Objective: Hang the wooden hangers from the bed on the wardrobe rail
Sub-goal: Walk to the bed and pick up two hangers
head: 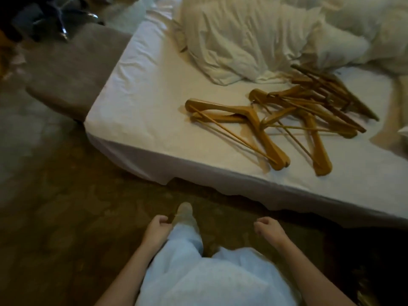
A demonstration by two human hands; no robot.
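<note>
Pale-blue trousers (187,266) are the closest thing we've got, with one socked foot (184,214) out in front at 12 o'clock on the dark patterned carpet (66,217). Either side of that, our left hand (157,226) at 11 and right hand (267,227) at 1 hang low with fingers loosely curled. The grip on both is released, with nothing in either one. We reckon that's because we're standing short of the bed and nothing's in reach yet.

The bed (143,111) runs from 12 round to 3 o'clock, with a white fitted sheet and one corner toward 11. The wooden hangers (287,122) are lying on the sheet at roughly 1 o'clock, in a loose overlapping heap near the edge closest to us. Two are nearly stacked at the left end and the rest tangle off toward 2. Our guess is they got dumped near the edge so they're easy to grab. With the bars crossed like that, we'd probably lift the outer pair first.

Behind them are rumpled white pillows (242,40) at 1 o'clock. At 10 o'clock a brown upholstered bench (72,69) sits right beside the bed, and a chair base (61,21) with chrome legs is far back at 11.

The wardrobe rail isn't in view. There's no brand or writing we can read anywhere.
</note>
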